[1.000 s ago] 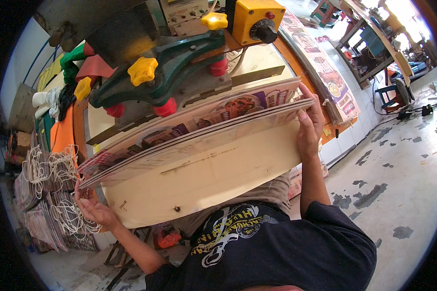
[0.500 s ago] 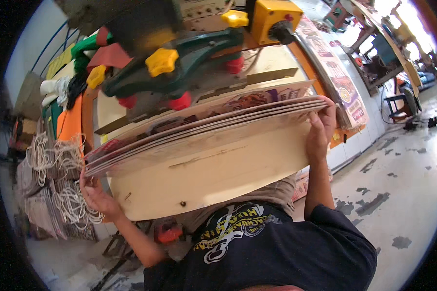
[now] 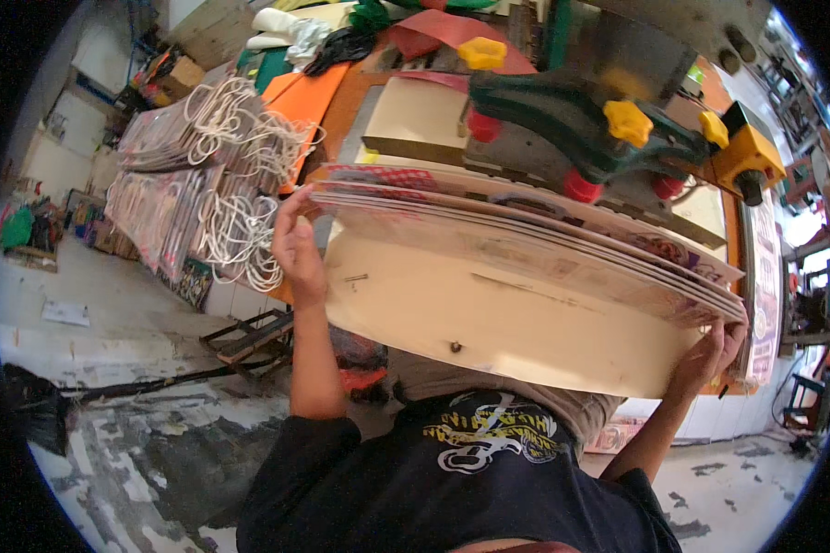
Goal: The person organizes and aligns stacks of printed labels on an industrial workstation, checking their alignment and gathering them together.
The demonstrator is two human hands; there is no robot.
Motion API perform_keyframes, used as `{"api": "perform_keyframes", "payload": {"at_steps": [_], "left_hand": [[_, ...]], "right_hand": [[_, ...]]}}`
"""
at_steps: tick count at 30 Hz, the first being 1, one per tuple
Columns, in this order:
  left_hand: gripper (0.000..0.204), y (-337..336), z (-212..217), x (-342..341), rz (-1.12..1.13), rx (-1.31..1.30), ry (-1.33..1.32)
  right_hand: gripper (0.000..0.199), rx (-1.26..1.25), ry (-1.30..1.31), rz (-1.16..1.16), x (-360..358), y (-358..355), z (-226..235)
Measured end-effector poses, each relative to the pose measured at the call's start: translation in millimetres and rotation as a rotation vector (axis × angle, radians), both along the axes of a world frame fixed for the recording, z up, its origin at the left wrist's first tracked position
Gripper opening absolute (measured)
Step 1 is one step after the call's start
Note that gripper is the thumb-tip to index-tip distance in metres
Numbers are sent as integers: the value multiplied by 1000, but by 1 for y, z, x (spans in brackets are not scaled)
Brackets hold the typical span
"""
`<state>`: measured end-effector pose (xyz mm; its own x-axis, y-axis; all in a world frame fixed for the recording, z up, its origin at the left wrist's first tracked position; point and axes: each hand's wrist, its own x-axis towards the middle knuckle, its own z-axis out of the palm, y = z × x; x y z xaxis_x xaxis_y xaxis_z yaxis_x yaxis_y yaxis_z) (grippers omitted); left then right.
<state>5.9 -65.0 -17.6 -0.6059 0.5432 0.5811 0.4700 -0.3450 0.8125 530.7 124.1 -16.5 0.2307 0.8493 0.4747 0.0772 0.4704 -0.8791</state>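
Note:
A stack of several flat printed sheets (image 3: 516,241) stands on its long edge, tilted, across a cream work board (image 3: 526,327). My left hand (image 3: 300,253) grips the stack's left end, its thumb on the near side and its fingers largely behind. At the other end my right hand (image 3: 715,350) closes round the right corner. Just beyond the sheets is a dark green machine frame (image 3: 544,106) with yellow star knobs (image 3: 628,123) and red feet (image 3: 582,185). A metal bar (image 3: 415,149) lies behind the stack at the left.
Piles of printed bags (image 3: 161,198) with white cord handles (image 3: 235,226) sit to the left. An orange sheet (image 3: 309,106), a black glove (image 3: 341,51) and red material (image 3: 461,37) lie at the back. A yellow control box (image 3: 752,157) stands at the far right. Black bars (image 3: 171,378) cross the floor.
The view has swung to the left and rolled, so the machine, board and stack now appear farther right. Both hands keep hold of the sheets.

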Motion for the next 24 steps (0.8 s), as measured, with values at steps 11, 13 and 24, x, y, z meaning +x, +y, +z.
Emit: {"api": "perform_keyframes", "payload": {"at_steps": [11, 13, 24], "left_hand": [[46, 2, 0, 1, -29, 38, -31], [45, 1, -1, -1, -24, 25, -24], [48, 2, 9, 8, -49, 17, -41]], "right_hand": [[48, -12, -8, 49, 8, -1, -7], [48, -6, -24, 57, 12, 1, -8], [50, -30, 31, 25, 12, 1, -11]]}}
